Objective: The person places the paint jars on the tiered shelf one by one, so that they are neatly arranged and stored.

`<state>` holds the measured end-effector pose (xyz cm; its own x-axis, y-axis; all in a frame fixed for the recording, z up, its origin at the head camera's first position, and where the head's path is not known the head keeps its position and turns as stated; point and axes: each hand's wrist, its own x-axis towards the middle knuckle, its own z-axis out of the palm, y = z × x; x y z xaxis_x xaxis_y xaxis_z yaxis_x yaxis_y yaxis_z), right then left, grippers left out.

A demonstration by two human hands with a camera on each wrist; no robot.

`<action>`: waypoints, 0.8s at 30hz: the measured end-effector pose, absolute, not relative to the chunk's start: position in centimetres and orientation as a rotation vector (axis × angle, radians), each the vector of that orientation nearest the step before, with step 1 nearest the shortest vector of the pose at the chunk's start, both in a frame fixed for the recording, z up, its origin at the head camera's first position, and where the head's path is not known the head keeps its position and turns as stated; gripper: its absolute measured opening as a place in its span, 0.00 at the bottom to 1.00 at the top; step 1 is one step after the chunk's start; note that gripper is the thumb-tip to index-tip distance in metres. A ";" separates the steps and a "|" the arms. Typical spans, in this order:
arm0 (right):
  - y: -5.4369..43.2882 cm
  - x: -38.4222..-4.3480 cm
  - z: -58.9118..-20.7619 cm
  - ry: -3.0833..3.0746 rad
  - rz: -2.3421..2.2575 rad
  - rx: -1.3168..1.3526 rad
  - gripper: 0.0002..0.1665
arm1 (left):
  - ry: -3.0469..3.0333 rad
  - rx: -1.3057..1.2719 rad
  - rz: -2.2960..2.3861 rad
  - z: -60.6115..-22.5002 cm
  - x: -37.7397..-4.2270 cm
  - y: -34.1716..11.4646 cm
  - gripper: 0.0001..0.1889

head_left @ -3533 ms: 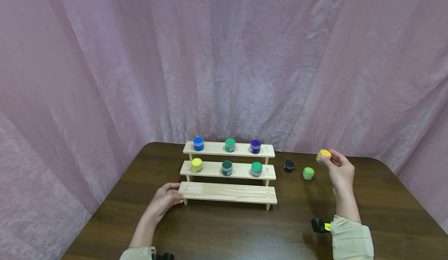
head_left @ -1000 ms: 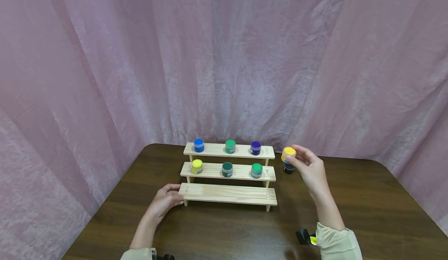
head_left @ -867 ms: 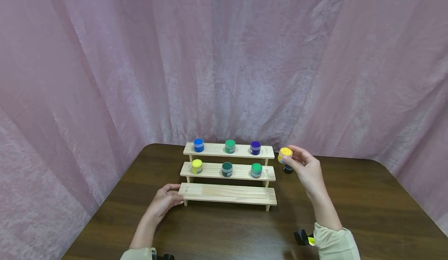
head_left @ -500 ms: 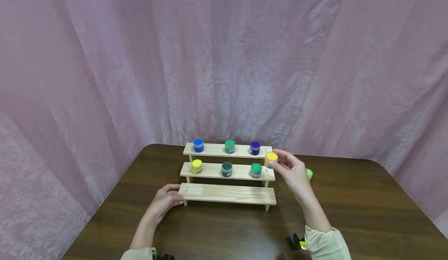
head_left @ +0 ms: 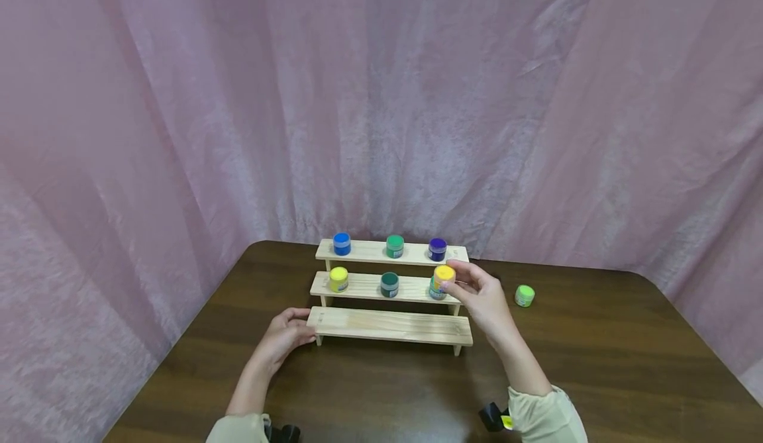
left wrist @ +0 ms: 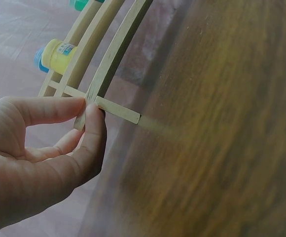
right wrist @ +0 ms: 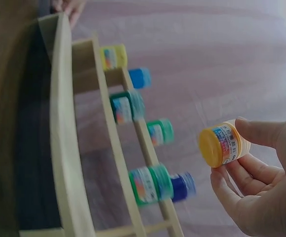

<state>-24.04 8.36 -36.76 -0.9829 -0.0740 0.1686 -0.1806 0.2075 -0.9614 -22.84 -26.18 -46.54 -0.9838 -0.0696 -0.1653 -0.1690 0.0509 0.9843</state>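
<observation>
My left hand [head_left: 281, 338] pinches the left end of the lowest step of a pale wooden three-step rack [head_left: 390, 324]; the left wrist view shows thumb and fingers around that board end. In my right hand [head_left: 485, 300] is a small orange-yellow paint jar [right wrist: 224, 144], held between thumb and fingertips. It is in the air and overlaps the green jar [right wrist: 150, 185] at the middle step's right end in the head view. A yellow jar [head_left: 338, 279] and a dark green jar [head_left: 389, 285] stand further left on that step. The lowest step bears no jars.
On the top step stand a blue jar [head_left: 342, 244], a green jar [head_left: 395, 246] and a purple jar [head_left: 438, 249]. A light green jar [head_left: 524, 295] stands on the brown table [head_left: 626, 337] to the right. Pink curtain [head_left: 381, 98] hangs behind.
My right hand has carried the orange-yellow jar leftward from the table's right side to the rack. The black jar on the table is now hidden behind the hand. My left hand keeps its place.
</observation>
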 end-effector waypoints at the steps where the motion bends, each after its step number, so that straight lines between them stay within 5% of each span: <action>1: 8.0 -24.0 -36.9 -2.375 1.920 0.267 0.27 | 2.224 -0.257 2.102 -46.5 -22.9 -26.2 0.26; 24: 1.3 -23.8 -39.5 -2.424 2.024 0.507 0.25 | 2.197 -0.232 2.133 -46.3 -22.6 -26.1 0.27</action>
<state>-23.78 1.32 -39.47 -0.9483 -0.2755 0.1578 -0.2044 0.1496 -0.9674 -22.61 -26.11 -46.30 -0.9861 -0.0588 -0.1553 -0.1569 0.0250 0.9873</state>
